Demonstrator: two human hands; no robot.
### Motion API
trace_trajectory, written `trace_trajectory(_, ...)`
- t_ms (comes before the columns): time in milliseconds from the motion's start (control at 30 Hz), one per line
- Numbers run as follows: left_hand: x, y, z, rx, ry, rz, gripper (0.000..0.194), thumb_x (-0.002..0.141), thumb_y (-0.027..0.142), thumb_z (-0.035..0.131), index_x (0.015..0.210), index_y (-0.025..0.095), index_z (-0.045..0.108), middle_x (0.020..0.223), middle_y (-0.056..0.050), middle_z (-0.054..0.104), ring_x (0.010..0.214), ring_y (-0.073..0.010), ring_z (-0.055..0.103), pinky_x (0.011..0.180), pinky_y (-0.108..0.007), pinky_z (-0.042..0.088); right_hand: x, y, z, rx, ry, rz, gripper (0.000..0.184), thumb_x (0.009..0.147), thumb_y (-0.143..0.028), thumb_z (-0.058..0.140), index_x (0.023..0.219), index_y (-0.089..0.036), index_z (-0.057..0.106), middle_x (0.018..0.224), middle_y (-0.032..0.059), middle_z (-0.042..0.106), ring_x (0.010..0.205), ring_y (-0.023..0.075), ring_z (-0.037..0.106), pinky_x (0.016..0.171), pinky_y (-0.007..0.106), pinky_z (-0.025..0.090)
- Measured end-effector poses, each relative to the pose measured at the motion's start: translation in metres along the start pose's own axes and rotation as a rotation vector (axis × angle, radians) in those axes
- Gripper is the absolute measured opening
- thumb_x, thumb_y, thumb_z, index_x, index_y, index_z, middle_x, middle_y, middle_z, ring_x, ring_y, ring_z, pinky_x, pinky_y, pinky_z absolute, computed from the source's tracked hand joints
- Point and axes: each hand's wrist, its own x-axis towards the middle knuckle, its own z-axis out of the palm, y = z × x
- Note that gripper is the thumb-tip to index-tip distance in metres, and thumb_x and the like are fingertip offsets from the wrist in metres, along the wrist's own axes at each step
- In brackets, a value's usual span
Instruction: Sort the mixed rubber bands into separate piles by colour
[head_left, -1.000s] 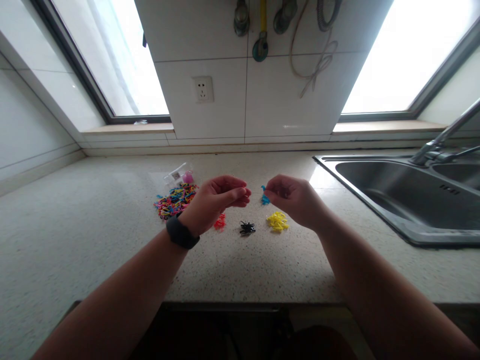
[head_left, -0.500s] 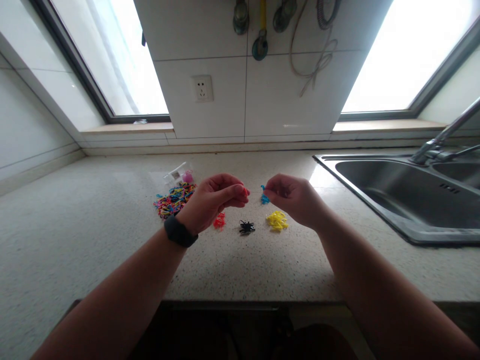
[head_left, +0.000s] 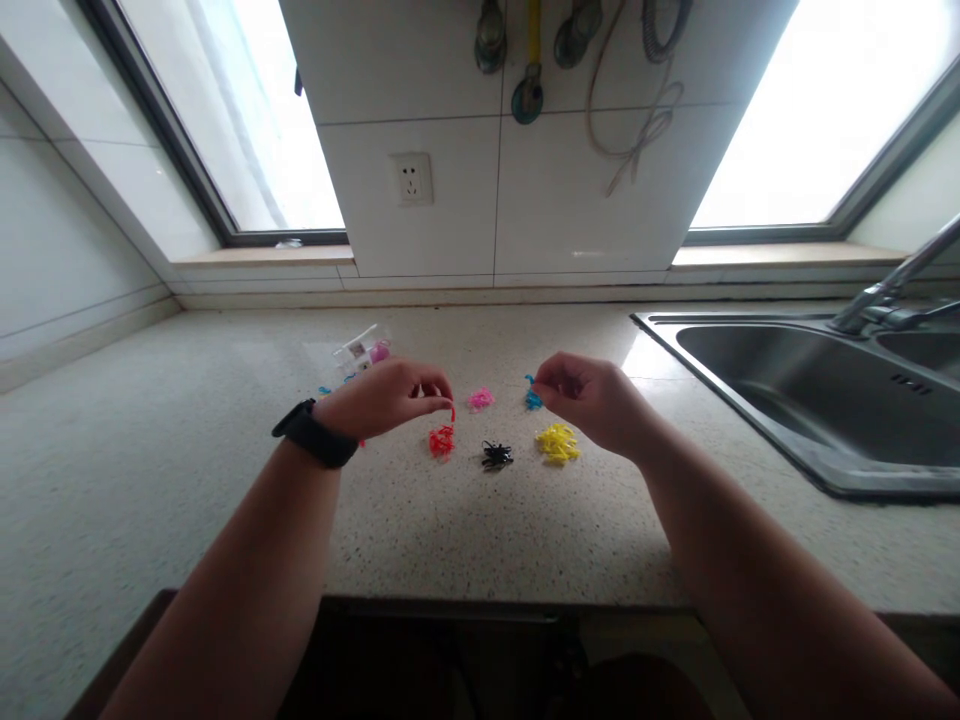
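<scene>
My left hand (head_left: 390,395), with a dark band on its wrist, pinches a small red rubber band (head_left: 453,413) just above a pile of red rubber bands (head_left: 442,443). In the fingertips of my right hand (head_left: 589,395) is a blue rubber band (head_left: 529,379), over a small blue pile (head_left: 533,400). Between the hands lies a pink pile (head_left: 481,400). Closer to me are a black pile (head_left: 496,456) and a yellow pile (head_left: 557,444). My left hand covers most of a mixed-colour heap; a few bits (head_left: 324,390) show beside it.
A clear plastic bag (head_left: 358,348) with something pink lies behind my left hand on the speckled counter (head_left: 480,540). To the right is a steel sink (head_left: 765,390) with a faucet (head_left: 874,300). A tiled wall with a socket (head_left: 411,180) rises behind.
My left hand has moved left and turned palm down over the red pile, uncovering the pink pile and hiding most of the mixed heap. My right hand has hardly moved.
</scene>
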Motion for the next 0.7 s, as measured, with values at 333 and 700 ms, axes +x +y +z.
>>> trace_trajectory(333, 0.006, -0.019, 0.008, 0.155, -0.261, -0.092, 0.020, 0.089, 0.032, 0.063, 0.088, 0.018, 0.077, 0.079, -0.005, 0.074, 0.072, -0.0160, 0.063, 0.067, -0.025, 0.040, 0.000, 0.007, -0.002, -0.117, -0.047, -0.007, 0.012, 0.084, -0.031, 0.066, 0.083, -0.019, 0.067, 0.064, -0.0013, 0.056, 0.055, 0.0100, 0.040, 0.053, 0.029, 0.033)
trace_trajectory(700, 0.004, -0.016, 0.004, 0.200, -0.302, -0.144, 0.027, 0.091, 0.040, 0.061, 0.093, 0.018, 0.076, 0.083, -0.005, 0.075, 0.075, -0.0164, 0.064, 0.070, -0.027, 0.042, 0.002, 0.015, -0.004, -0.119, -0.010, 0.008, 0.012, 0.084, -0.030, 0.065, 0.084, -0.018, 0.068, 0.066, -0.0008, 0.058, 0.057, 0.0104, 0.042, 0.054, 0.029, 0.034)
